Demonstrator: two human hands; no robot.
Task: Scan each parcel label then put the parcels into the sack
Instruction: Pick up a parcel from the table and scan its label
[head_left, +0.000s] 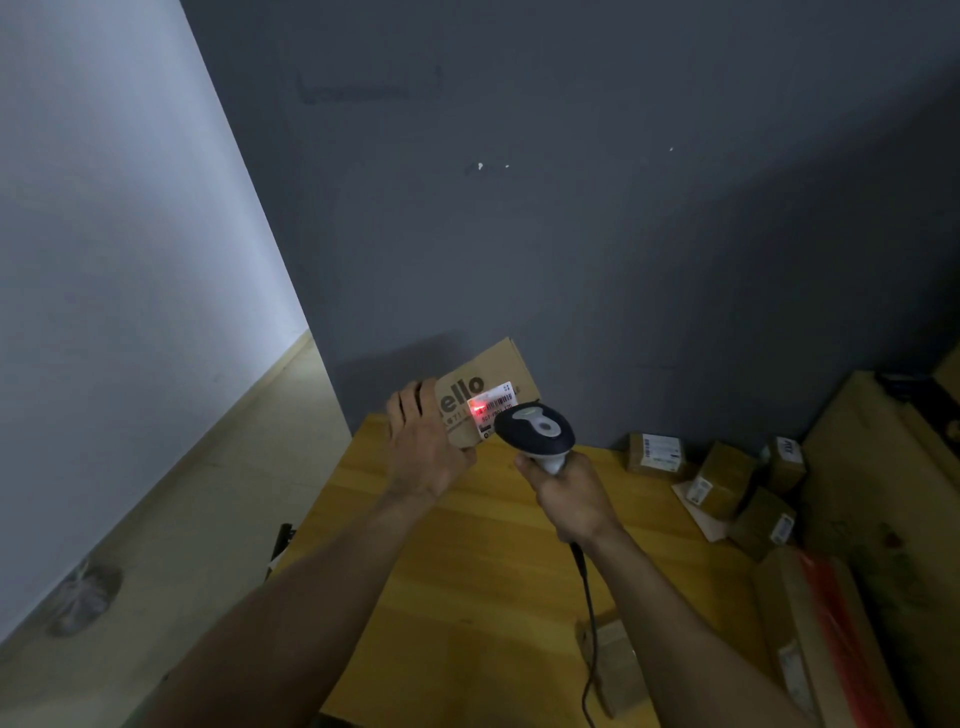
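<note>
The box (485, 387) is matt brown cardboard with a white paper label (496, 402), the scanner (537, 428) is smooth, slightly glossy plastic, and the counter (467, 545) is smooth yellow wood with visible grain.

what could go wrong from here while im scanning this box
The red spot from the scanner sits at the left end of the label, so the barcode may not read.
The left hand grips the box by one end, near the far corner of the table; it could slip.
The cable trails past a small parcel at the near edge and might drag it off.
</note>
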